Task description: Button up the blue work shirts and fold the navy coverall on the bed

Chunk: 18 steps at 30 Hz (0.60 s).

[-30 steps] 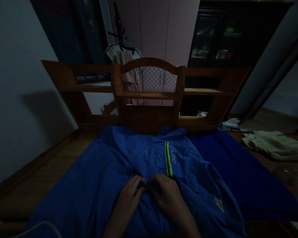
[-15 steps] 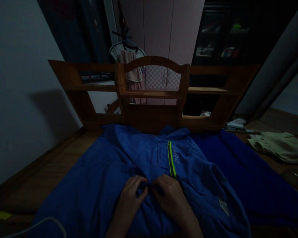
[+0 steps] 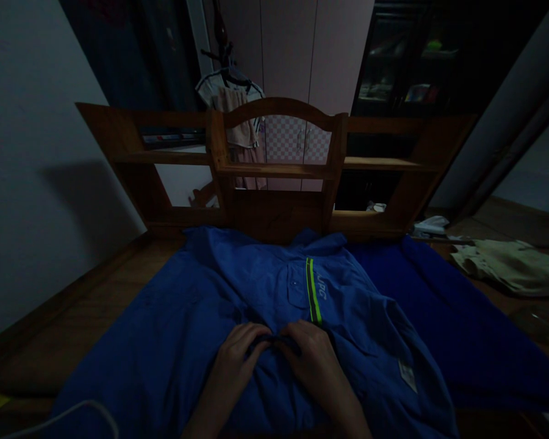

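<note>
A blue work jacket (image 3: 178, 329) lies spread out, its collar end toward the wooden headboard. On its right half are a flap pocket (image 3: 297, 286), a yellow-green and dark stripe (image 3: 313, 289), pale lettering and a white label (image 3: 407, 375). Near the jacket's middle, my left hand (image 3: 240, 353) pinches a fold of the cloth between thumb and fingers. My right hand (image 3: 308, 350) grips the same bunched cloth from the other side, fingertips almost meeting the left ones. Whatever lies between the fingertips is hidden in shadow.
Behind the jacket rises a wooden headboard (image 3: 274, 172) with open shelves. At right lie a darker blue cloth (image 3: 443, 317) and a pale folded garment (image 3: 507, 265). A white cable (image 3: 89, 403) curves at the lower left. Clothes (image 3: 238, 113) hang on a rack beyond. The room is dim.
The camera view has shifted slightly. Both hands keep their hold on the jacket's cloth, the fingertips drawn a little closer together.
</note>
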Each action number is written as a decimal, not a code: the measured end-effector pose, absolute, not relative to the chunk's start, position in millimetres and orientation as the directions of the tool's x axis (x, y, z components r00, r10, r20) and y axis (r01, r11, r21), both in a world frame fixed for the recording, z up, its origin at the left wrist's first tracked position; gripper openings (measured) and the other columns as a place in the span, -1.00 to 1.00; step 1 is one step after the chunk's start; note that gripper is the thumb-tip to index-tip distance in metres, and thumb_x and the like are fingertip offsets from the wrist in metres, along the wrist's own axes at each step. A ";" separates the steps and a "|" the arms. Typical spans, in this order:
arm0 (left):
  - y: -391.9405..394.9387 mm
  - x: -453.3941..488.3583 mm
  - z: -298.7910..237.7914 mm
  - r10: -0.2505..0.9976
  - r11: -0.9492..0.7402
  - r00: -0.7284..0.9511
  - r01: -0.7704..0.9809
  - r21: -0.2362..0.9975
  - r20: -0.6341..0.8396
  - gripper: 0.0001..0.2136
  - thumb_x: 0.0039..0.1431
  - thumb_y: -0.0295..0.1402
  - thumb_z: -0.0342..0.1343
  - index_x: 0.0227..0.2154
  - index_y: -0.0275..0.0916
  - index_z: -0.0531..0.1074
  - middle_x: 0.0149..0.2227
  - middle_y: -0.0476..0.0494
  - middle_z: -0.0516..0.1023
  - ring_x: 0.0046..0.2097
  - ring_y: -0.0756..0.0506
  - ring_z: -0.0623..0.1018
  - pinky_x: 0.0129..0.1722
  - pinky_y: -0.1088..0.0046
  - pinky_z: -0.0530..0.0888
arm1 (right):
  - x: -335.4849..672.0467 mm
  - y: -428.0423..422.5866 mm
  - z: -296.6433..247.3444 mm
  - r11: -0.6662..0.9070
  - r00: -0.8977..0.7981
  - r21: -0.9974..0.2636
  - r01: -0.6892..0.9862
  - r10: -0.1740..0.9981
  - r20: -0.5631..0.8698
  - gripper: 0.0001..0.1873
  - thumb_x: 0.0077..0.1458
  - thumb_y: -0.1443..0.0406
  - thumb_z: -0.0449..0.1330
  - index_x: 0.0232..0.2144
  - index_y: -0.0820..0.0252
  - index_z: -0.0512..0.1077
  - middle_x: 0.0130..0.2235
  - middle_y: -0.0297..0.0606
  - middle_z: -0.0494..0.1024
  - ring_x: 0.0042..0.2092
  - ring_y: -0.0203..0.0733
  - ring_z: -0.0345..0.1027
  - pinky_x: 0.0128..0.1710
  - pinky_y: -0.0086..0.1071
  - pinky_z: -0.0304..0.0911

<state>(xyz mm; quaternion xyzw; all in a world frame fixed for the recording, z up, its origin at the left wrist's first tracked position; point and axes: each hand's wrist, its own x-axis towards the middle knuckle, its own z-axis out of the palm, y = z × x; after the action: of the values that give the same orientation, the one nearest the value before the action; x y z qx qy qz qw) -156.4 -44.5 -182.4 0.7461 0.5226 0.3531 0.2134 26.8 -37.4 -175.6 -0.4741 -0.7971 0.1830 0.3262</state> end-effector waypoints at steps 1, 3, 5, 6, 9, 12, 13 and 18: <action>-44.6 -156.6 -182.3 0.928 -0.369 0.211 0.625 0.688 0.306 -0.88 0.20 -0.37 0.05 -0.25 -0.12 0.47 -0.20 -0.02 0.54 -0.09 -0.06 0.49 -0.04 0.40 0.42 | 26.5 -37.5 -175.7 0.477 -0.333 -0.597 0.645 0.879 0.341 -0.92 0.13 0.39 0.20 -0.29 0.13 0.43 -0.34 -0.35 0.48 -0.26 -0.24 0.35 -0.21 -0.42 0.18; -44.2 -157.0 -182.6 0.923 -0.382 0.222 0.617 0.688 0.313 -0.88 0.20 -0.37 0.05 -0.25 -0.12 0.47 -0.21 -0.02 0.54 -0.10 -0.06 0.49 -0.05 0.40 0.43 | 26.3 -37.6 -176.2 0.472 -0.335 -0.585 0.660 0.881 0.334 -0.93 0.14 0.38 0.19 -0.29 0.13 0.43 -0.35 -0.34 0.47 -0.26 -0.24 0.36 -0.22 -0.42 0.17; -43.5 -157.3 -183.4 0.918 -0.395 0.225 0.611 0.686 0.328 -0.88 0.20 -0.37 0.06 -0.26 -0.12 0.48 -0.23 -0.03 0.54 -0.12 -0.07 0.50 -0.06 0.39 0.44 | 26.3 -37.5 -177.0 0.481 -0.342 -0.570 0.666 0.876 0.340 -0.94 0.15 0.37 0.17 -0.29 0.14 0.42 -0.35 -0.34 0.47 -0.26 -0.24 0.36 -0.23 -0.43 0.16; -43.2 -157.3 -184.0 0.915 -0.400 0.225 0.609 0.685 0.334 -0.88 0.20 -0.37 0.06 -0.27 -0.13 0.48 -0.24 -0.05 0.54 -0.13 -0.07 0.50 -0.07 0.38 0.45 | 26.4 -37.4 -177.3 0.488 -0.346 -0.563 0.667 0.872 0.346 -0.94 0.16 0.37 0.17 -0.29 0.14 0.42 -0.35 -0.34 0.47 -0.26 -0.24 0.36 -0.23 -0.43 0.16; -42.9 -157.4 -185.3 0.906 -0.420 0.235 0.604 0.678 0.352 -0.88 0.19 -0.38 0.05 -0.27 -0.16 0.48 -0.25 -0.08 0.53 -0.14 -0.08 0.50 -0.09 0.37 0.46 | 26.3 -36.8 -177.4 0.490 -0.349 -0.549 0.677 0.871 0.347 -0.94 0.15 0.36 0.19 -0.29 0.13 0.42 -0.36 -0.34 0.47 -0.27 -0.23 0.37 -0.24 -0.42 0.16; -43.8 -156.8 -186.1 0.909 -0.413 0.228 0.612 0.675 0.349 -0.90 0.17 -0.39 0.08 -0.27 -0.17 0.47 -0.24 -0.09 0.53 -0.14 -0.09 0.50 -0.10 0.37 0.46 | 25.7 -36.5 -176.8 0.479 -0.349 -0.560 0.676 0.877 0.330 -0.93 0.15 0.37 0.18 -0.28 0.12 0.41 -0.35 -0.34 0.47 -0.27 -0.23 0.36 -0.25 -0.42 0.16; -44.2 -156.4 -186.5 0.912 -0.405 0.218 0.617 0.675 0.348 -0.90 0.17 -0.40 0.09 -0.27 -0.17 0.47 -0.24 -0.08 0.53 -0.14 -0.09 0.50 -0.10 0.37 0.47 | 25.5 -36.5 -176.6 0.476 -0.346 -0.568 0.672 0.879 0.329 -0.93 0.15 0.37 0.17 -0.28 0.12 0.41 -0.35 -0.34 0.47 -0.27 -0.23 0.36 -0.25 -0.42 0.16; -44.5 -155.4 -189.7 0.920 -0.375 0.169 0.639 0.671 0.353 -0.84 0.12 -0.44 0.13 -0.22 -0.14 0.46 -0.19 -0.05 0.54 -0.09 -0.09 0.50 -0.06 0.36 0.45 | 25.8 -37.9 -174.0 0.468 -0.336 -0.611 0.639 0.884 0.325 -0.92 0.17 0.36 0.15 -0.25 0.11 0.41 -0.33 -0.34 0.47 -0.25 -0.22 0.35 -0.23 -0.41 0.16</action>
<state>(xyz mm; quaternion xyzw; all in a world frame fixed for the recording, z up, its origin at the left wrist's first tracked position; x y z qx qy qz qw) -155.4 -44.5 -189.7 0.7408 0.5264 0.3723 0.1886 25.8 -37.9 -174.0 -0.4792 -0.7946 0.1914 0.3200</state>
